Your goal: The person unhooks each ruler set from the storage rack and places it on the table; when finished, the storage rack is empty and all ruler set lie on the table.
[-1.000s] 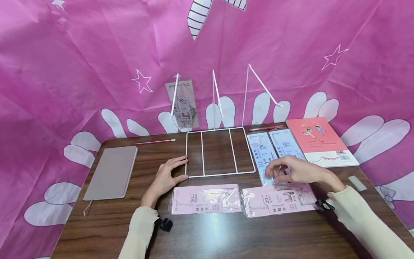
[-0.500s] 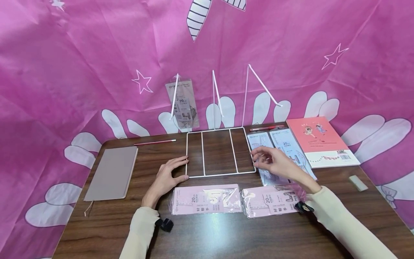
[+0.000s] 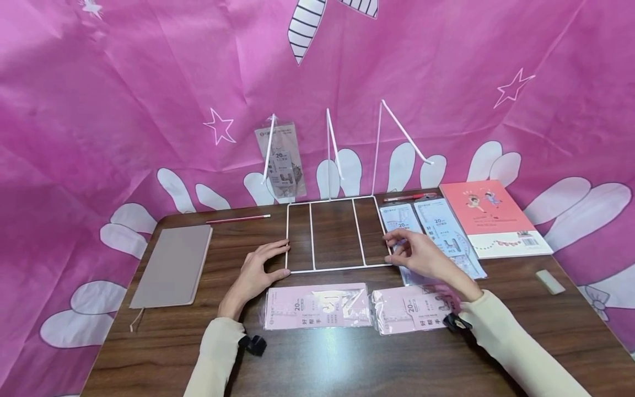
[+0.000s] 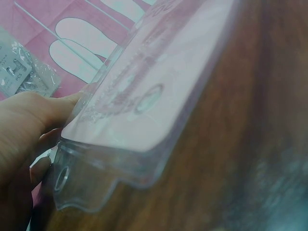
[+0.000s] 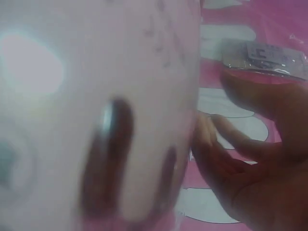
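Note:
In the head view a white wire rack (image 3: 313, 237) with upright hooks stands on the table. My left hand (image 3: 254, 270) touches its left side bar, thumb near the front corner and fingers spread further back. At the right bar is my right hand (image 3: 418, 253), fingers bent a little and fingertips at the frame. A grey packaged ruler set (image 3: 280, 157) hangs from the left hook. Before the rack lie two pink packaged ruler sets (image 3: 317, 306), the right one (image 3: 407, 311) partly beneath my right wrist. Two blue packaged ruler sets (image 3: 446, 226) lie beyond my right hand, one (image 3: 399, 215) partly covered.
A grey notebook (image 3: 173, 264) lies at left, with a red pencil (image 3: 238, 219) behind it. At right are a coral-and-white book (image 3: 491, 215), a red pen (image 3: 409, 197) and a pale eraser (image 3: 549, 281). A pink printed cloth (image 3: 163, 66) hangs behind the table.
My right hand has moved left from the blue and pink ruler sets to the rack's right bar, lowering slightly at the end. My left hand stays at the left bar.

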A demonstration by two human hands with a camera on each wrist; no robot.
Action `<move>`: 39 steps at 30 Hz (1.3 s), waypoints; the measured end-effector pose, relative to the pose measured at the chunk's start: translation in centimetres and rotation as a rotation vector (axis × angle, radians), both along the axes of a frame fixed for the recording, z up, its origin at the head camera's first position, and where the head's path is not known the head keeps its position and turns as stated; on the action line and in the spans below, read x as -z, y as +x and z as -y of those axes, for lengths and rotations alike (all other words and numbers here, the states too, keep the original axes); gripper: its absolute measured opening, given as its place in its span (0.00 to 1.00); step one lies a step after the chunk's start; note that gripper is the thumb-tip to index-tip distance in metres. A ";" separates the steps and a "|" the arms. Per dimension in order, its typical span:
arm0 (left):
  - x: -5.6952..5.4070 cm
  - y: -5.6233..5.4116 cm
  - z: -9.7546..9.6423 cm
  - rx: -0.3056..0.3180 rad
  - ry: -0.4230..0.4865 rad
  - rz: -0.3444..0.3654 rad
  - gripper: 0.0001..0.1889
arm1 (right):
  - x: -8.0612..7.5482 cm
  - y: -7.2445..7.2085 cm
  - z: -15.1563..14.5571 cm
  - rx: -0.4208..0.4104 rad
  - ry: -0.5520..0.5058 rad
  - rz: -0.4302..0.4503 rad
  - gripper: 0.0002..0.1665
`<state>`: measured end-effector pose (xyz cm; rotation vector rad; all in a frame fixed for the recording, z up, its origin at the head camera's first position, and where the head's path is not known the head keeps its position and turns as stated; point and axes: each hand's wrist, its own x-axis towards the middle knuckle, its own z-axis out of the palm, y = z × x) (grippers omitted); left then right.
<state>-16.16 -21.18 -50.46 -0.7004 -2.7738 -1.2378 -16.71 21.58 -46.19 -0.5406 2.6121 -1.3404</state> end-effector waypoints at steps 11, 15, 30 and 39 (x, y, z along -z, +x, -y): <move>0.1 0.1 -0.1 0.002 0.003 0.004 0.31 | 0.1 0.5 0.2 0.029 0.221 -0.108 0.27; 0.3 0.2 -0.2 0.004 0.006 0.008 0.31 | 0.4 0.6 0.2 0.030 0.238 -0.122 0.27; 0.1 -0.3 0.0 0.000 -0.003 -0.005 0.31 | 0.4 -0.2 0.4 0.055 0.222 -0.097 0.26; -0.3 -0.3 -0.1 0.003 -0.036 -0.001 0.31 | 0.4 -0.4 0.4 0.060 0.221 -0.081 0.26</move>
